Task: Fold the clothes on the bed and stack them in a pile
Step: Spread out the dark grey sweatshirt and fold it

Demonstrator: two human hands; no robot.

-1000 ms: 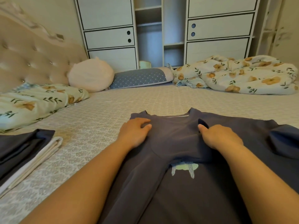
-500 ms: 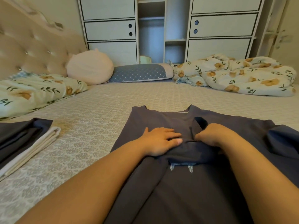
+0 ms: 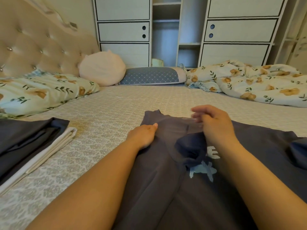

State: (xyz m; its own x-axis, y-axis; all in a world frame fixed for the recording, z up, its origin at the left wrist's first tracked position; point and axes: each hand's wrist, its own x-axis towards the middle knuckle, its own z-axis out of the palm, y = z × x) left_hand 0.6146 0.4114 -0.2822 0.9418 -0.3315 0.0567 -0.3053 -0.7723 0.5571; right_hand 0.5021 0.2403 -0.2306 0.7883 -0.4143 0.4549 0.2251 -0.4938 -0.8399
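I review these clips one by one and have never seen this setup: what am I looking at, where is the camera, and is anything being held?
There is no machine here. The camera sits on a person's head and looks forward and down, so the two bare arms are the wearer's own. A dark shirt lies spread on the bed. The left hand rests on the shirt near its collar, thumb against the cloth. The right hand is above the collar and blurred, so its grip cannot be judged. A pile of folded clothes lies at the left. Pillows and a flowered blanket lie at the far side.
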